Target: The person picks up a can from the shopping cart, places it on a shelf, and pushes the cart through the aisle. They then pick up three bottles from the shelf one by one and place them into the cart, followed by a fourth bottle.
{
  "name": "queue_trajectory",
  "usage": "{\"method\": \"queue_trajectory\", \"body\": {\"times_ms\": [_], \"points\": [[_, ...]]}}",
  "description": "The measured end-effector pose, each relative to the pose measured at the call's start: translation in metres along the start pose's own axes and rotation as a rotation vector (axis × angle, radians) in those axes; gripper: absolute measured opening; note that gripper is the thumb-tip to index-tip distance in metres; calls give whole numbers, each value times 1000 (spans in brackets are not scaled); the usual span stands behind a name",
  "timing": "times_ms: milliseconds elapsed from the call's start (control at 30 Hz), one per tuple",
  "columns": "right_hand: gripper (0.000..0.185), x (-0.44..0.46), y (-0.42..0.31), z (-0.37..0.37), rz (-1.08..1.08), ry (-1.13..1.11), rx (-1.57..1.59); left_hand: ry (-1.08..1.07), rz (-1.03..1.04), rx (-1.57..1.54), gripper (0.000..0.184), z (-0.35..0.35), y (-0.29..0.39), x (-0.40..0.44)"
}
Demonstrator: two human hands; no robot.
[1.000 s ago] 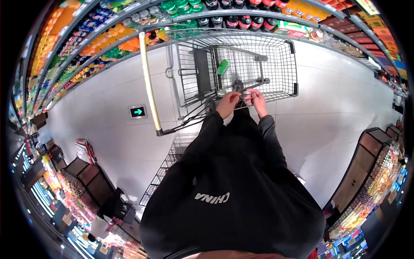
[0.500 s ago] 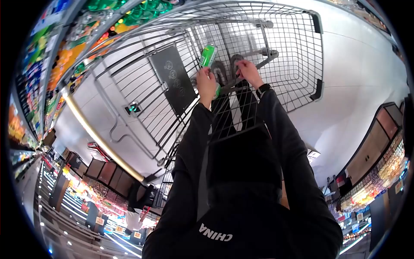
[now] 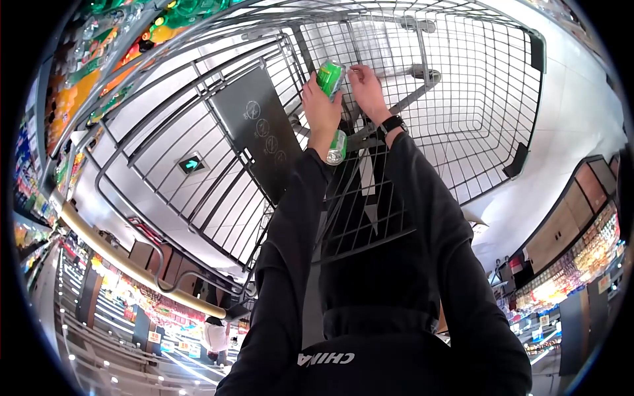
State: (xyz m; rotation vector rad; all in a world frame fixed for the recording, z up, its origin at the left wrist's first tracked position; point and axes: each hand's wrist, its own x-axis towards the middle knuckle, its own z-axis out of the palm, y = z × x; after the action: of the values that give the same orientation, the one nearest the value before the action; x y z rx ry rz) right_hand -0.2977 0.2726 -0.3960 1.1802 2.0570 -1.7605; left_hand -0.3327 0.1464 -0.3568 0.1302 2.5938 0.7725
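Wears a black top with white letters across the chest, cut off by the bottom of the view. Reaches with both dark sleeves over the near long side of a wire cart, with a dark band on the right wrist. Grips a green can in the left hand, tilted, with fingers and thumb wrapped about its lower part and hiding some of it. Brings the right hand close to the can's other side, fingers bent; cannot tell whether touching it or gripping anything. Has a second can beside the left wrist, near the middle of the cart's near long side, silver end showing, the rest partly hidden.

Has a dark panel to the left of both cans, with pale round drawings too small to make out. Faces black corner guards at the cart's right end and a pale handle at its left. Sees a green arrow sign through the wires, on a pale floor. Has wooden cabinets well apart at right, shelves of blurred bottles past the upper left corner, and a small, indistinct person beyond the handle
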Motion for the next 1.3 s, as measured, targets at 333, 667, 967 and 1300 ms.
{"method": "queue_trajectory", "body": {"times_ms": [333,667,967,1300], "points": [[73,-2,-11,15,157,-75,106,38,-56,-120,76,10,-4,-13],[57,-104,-143,-42,-18,-156,317,93,-249,-679,73,-67,89,-86],[61,-268,-314,-130,-350,-151,268,230,148,-837,77,-224,203,-168],[65,-388,-412,-167,-634,-94,120,71,414,-874,78,-356,250,-227]]}}
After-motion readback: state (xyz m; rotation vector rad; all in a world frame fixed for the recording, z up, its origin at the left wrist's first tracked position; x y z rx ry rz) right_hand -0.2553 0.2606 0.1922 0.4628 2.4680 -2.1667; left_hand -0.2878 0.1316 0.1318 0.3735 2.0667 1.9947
